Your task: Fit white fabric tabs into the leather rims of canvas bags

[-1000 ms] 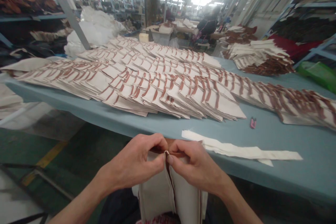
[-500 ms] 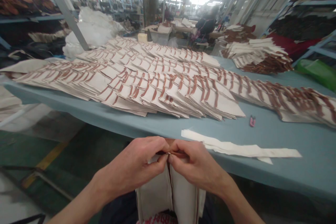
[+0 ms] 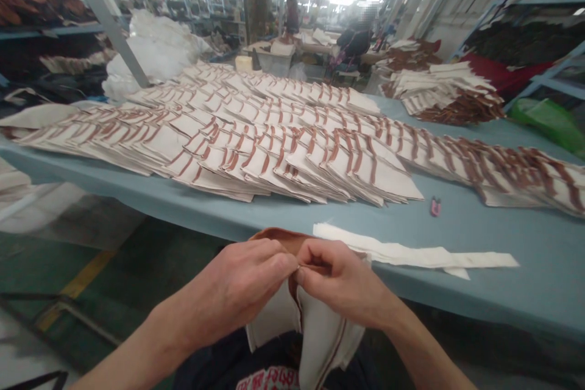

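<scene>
A cream canvas bag (image 3: 320,332) with brown trim hangs over my lap, below the table's front edge. My left hand (image 3: 237,289) and my right hand (image 3: 340,283) meet at its top edge, fingers pinched together on the brown trim there. A brown handle loop (image 3: 278,236) arches up just behind my fingers. What lies between my fingertips is too small to make out.
A blue-covered table (image 3: 503,231) stretches ahead, spread with several overlapping rows of cream bags with brown handles (image 3: 274,140). Cream fabric strips (image 3: 411,253) lie near my right hand. A small pink clipper (image 3: 434,206) sits beyond them. A person sits at the back.
The bag has shifted and tilted to the right in my hands, and the brown handle loop has risen into sight behind my fingers. Both hands keep their pinch.
</scene>
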{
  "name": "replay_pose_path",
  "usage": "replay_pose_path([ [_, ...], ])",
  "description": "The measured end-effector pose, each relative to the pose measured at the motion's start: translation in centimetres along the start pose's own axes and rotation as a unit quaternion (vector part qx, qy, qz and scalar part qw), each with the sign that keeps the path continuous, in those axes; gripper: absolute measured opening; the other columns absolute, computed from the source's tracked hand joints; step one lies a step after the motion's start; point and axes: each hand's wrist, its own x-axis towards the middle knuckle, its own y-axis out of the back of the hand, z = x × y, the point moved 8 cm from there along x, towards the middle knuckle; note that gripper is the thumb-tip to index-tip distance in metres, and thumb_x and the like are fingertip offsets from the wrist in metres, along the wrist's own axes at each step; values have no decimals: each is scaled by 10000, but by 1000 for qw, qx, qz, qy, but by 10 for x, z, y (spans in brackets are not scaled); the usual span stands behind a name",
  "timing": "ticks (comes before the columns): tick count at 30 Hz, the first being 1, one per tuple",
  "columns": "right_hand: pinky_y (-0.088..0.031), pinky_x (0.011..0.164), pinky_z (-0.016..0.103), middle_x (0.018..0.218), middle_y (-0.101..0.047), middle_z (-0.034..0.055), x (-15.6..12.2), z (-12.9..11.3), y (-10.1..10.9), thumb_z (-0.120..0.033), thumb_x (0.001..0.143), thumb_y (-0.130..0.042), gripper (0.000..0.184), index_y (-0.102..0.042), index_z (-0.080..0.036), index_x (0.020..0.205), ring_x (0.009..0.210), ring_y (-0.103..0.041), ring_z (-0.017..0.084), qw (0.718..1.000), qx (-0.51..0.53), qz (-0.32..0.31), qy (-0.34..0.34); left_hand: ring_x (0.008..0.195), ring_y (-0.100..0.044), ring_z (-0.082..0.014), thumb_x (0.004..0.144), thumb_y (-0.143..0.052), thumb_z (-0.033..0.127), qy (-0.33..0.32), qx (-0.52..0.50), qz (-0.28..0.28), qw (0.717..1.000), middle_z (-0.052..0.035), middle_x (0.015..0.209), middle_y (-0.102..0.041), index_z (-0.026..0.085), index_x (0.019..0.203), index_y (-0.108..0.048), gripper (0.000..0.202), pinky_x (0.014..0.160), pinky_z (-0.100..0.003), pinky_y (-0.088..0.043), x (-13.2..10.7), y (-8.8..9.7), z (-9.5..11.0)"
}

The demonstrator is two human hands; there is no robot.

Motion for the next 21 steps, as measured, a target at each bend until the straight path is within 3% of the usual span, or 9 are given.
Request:
replay_pose_path([
  [5, -219, 496, 216, 586, -411, -76, -3, 13, -11, -379, 781, -694, 259, -523, -192, 725, 541, -287, 81, 985, 141, -68, -76, 723, -577, -145, 1076, -389, 111, -23, -9, 3, 1000, -28, 833, -631, 167, 943, -586, 244, 661, -218, -444, -5, -1, 5],
  [11, -267, 573, 236, 646, -465, -47, -2, 14, -12, -393, 713, -699, 261, -554, -176, 723, 618, -353, 104, 974, 203, -80, -62, 893, -650, -164, 1067, -429, 95, -24, -29, -25, 999, -68, 1019, -699, 164, 1175, -589, 205, 779, -222, -506, -8, -7, 9],
  [15, -256, 563, 236, 626, -431, -57, -2, 19, -14, -354, 699, -671, 223, -534, -179, 683, 603, -325, 99, 977, 193, -67, -68, 868, -641, -158, 1017, -469, 40, 2, -53, -21, 998, -56, 969, -686, 161, 1076, -621, 204, 758, -219, -499, -7, -10, 7],
  [21, -229, 527, 224, 593, -410, -70, -6, 16, -17, -383, 706, -682, 258, -510, -192, 694, 564, -290, 87, 977, 199, -64, -51, 763, -632, -91, 881, -519, -25, 62, -158, 52, 984, 27, 870, -685, 198, 1005, -637, 281, 711, -165, -466, -7, -5, 2],
])
